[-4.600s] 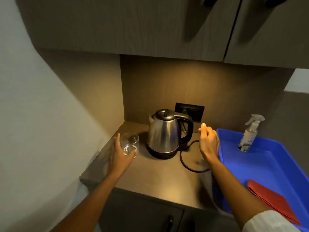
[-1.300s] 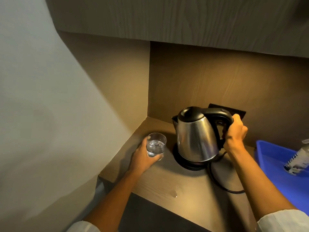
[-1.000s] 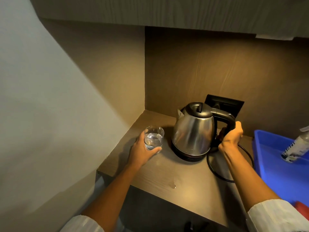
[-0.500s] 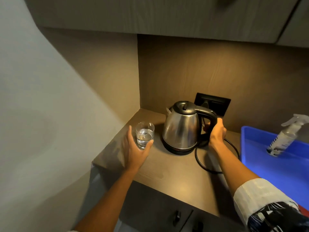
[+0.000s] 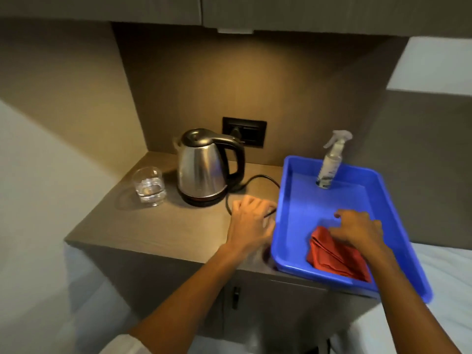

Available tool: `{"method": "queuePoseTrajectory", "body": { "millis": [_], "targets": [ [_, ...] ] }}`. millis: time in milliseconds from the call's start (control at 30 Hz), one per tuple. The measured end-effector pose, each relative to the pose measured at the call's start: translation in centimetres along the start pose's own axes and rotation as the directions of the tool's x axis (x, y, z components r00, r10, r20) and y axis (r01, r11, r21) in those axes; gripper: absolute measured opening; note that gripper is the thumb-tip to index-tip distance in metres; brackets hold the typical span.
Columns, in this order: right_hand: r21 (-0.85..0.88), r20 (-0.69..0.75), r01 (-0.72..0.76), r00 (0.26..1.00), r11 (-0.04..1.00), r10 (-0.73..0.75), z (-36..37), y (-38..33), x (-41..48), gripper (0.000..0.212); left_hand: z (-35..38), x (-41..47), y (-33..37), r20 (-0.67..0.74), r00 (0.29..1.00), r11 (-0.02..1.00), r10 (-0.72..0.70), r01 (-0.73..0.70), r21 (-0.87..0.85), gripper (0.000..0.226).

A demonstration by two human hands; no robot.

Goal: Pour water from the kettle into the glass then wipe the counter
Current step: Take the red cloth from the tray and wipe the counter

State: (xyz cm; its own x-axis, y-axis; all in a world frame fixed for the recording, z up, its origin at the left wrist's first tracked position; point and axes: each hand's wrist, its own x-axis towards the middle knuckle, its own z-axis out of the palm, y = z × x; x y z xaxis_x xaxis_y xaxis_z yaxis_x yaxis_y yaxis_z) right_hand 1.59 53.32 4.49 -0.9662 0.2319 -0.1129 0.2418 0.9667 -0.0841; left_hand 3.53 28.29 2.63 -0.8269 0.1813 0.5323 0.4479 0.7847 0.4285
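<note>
A steel kettle (image 5: 203, 167) with a black handle stands upright on its base at the back of the brown counter (image 5: 158, 226). Left of it is a short glass (image 5: 150, 186) partly filled with water. A folded red cloth (image 5: 334, 255) lies in the near part of a blue tray (image 5: 301, 205) on the counter's right side. My right hand (image 5: 357, 229) is over the cloth's far end, fingers spread and touching it. My left hand (image 5: 251, 219) rests open on the counter beside the tray's left rim, over the kettle's cord.
A spray bottle (image 5: 332, 162) stands at the back of the tray. The kettle's black cord (image 5: 258, 178) loops across the counter from a wall socket (image 5: 245, 131). Cabinets hang overhead, and a cupboard door with a handle (image 5: 236, 297) is below the counter. The tray overhangs the front edge.
My left hand let go of the glass and moved right to the tray's edge. My right hand left the kettle handle and came down onto the red cloth. The view swung right.
</note>
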Motion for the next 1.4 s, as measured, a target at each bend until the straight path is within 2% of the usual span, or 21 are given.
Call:
{"method": "queuePoseTrajectory", "body": {
  "millis": [67, 100, 133, 200, 267, 367, 467, 500, 533, 567, 633, 767, 833, 900, 967, 1000, 1067, 1133, 1200, 1300, 1400],
  "targets": [
    [-0.120, 0.170, -0.059, 0.982, 0.991, 0.079, 0.3, 3.0, -0.4, 0.053, 1.6, 0.4, 2.5, 0.113, 0.993, 0.999, 0.047, -0.050, 0.021, 0.027],
    [-0.081, 0.224, -0.072, 0.971, 0.994, 0.088, 0.4, 3.8, -0.4, 0.053, 2.3, 0.4, 3.4, 0.172, 0.984, 0.998, 0.051, -0.057, 0.029, 0.031],
    [0.006, 0.254, -0.071, 0.965, 0.997, 0.067, 0.4, 4.4, -0.4, 0.046, 3.0, 0.5, 4.2, 0.221, 0.974, 0.997, 0.055, -0.063, 0.032, 0.036],
    [0.303, 0.223, -0.022, 0.974, 0.953, -0.048, 0.6, 5.0, -0.8, 0.033, 3.9, 0.7, 5.1, 0.294, 0.954, 0.998, 0.059, -0.062, 0.002, 0.047],
    [0.560, 0.139, 0.081, 0.972, 0.824, -0.190, 0.0, 4.7, -1.9, 0.035, 3.9, 1.0, 5.3, 0.348, 0.935, 0.992, 0.073, -0.030, -0.126, 0.061],
    [0.765, -0.064, 0.315, 0.906, 0.562, -0.419, -2.4, 3.3, -3.6, 0.034, 2.1, 1.2, 4.7, 0.382, 0.922, 0.892, 0.057, 0.124, -0.434, 0.074],
    [0.912, -0.194, 0.331, 0.869, 0.243, -0.455, -4.7, 0.0, -4.7, 0.030, -0.9, 1.0, 3.1, 0.330, 0.941, 0.677, -0.079, 0.294, -0.675, 0.052],
    [0.930, -0.212, 0.318, 0.873, 0.183, -0.439, -4.8, -1.6, -4.9, 0.030, -1.9, 0.8, 2.2, 0.297, 0.944, 0.622, -0.140, 0.318, -0.716, 0.043],
    [0.933, -0.226, 0.319, 0.881, 0.169, -0.415, -4.4, -3.4, -5.0, 0.029, -2.8, 0.5, 1.2, 0.270, 0.941, 0.587, -0.203, 0.338, -0.736, 0.037],
    [0.918, -0.241, 0.339, 0.890, 0.207, -0.387, -3.7, -5.4, -5.0, 0.029, -3.6, 0.0, 0.1, 0.253, 0.931, 0.571, -0.263, 0.361, -0.737, 0.035],
    [0.842, -0.267, 0.396, 0.896, 0.367, -0.354, -1.5, -9.4, -4.9, 0.027, -4.5, -1.3, -2.4, 0.238, 0.895, 0.594, -0.378, 0.432, -0.678, 0.035],
    [0.635, -0.276, 0.494, 0.863, 0.594, -0.423, 3.2, -16.7, -5.6, 0.028, -5.7, -4.3, -7.9, 0.180, 0.795, 0.701, -0.579, 0.599, -0.387, 0.046],
    [0.451, -0.230, 0.574, 0.815, 0.683, -0.532, 5.9, -19.3, -6.1, 0.038, -6.4, -5.3, -10.7, 0.049, 0.780, 0.747, -0.624, 0.613, -0.256, 0.052],
    [0.257, -0.097, 0.619, 0.781, 0.742, -0.617, 8.5, -20.9, -6.6, 0.059, -7.8, -5.7, -13.2, -0.173, 0.784, 0.801, -0.596, 0.563, -0.204, 0.052],
    [0.123, -0.039, 0.609, 0.792, 0.784, -0.609, 10.2, -21.6, -6.8, 0.075, -9.2, -5.5, -16.2, -0.343, 0.765, 0.836, -0.545, 0.530, -0.145, 0.055],
    [0.089, -0.067, 0.603, 0.798, 0.793, -0.599, 10.6, -21.7, -6.9, 0.075, -9.9, -5.3, -17.7, -0.382, 0.750, 0.834, -0.539, 0.539, -0.118, 0.061],
    [0.058, -0.133, 0.599, 0.798, 0.799, -0.588, 10.8, -22.4, -7.5, 0.068, -10.8, -5.0, -20.6, -0.362, 0.716, 0.790, -0.597, 0.604, -0.108, 0.081],
    [0.035, -0.173, 0.600, 0.791, 0.799, -0.586, 10.6, -23.9, -8.1, 0.063, -11.2, -4.4, -23.0, -0.252, 0.680, 0.722, -0.689, 0.673, -0.160, 0.101],
    [0.026, -0.154, 0.627, 0.772, 0.779, -0.617, 10.6, -25.8, -8.8, 0.060, -11.0, -3.5, -24.7, -0.155, 0.673, 0.688, -0.723, 0.684, -0.244, 0.110],
    [0.013, -0.133, 0.678, 0.730, 0.735, -0.671, 11.1, -29.6, -9.3, 0.058, -10.7, -2.0, -26.2, -0.083, 0.675, 0.653, -0.733, 0.665, -0.363, 0.109],
    [0.053, -0.105, 0.697, 0.716, 0.716, -0.690, 11.7, -33.6, -8.9, 0.061, -10.5, -1.2, -27.3, -0.069, 0.687, 0.656, -0.724, 0.653, -0.379, 0.100]
  ]
}}
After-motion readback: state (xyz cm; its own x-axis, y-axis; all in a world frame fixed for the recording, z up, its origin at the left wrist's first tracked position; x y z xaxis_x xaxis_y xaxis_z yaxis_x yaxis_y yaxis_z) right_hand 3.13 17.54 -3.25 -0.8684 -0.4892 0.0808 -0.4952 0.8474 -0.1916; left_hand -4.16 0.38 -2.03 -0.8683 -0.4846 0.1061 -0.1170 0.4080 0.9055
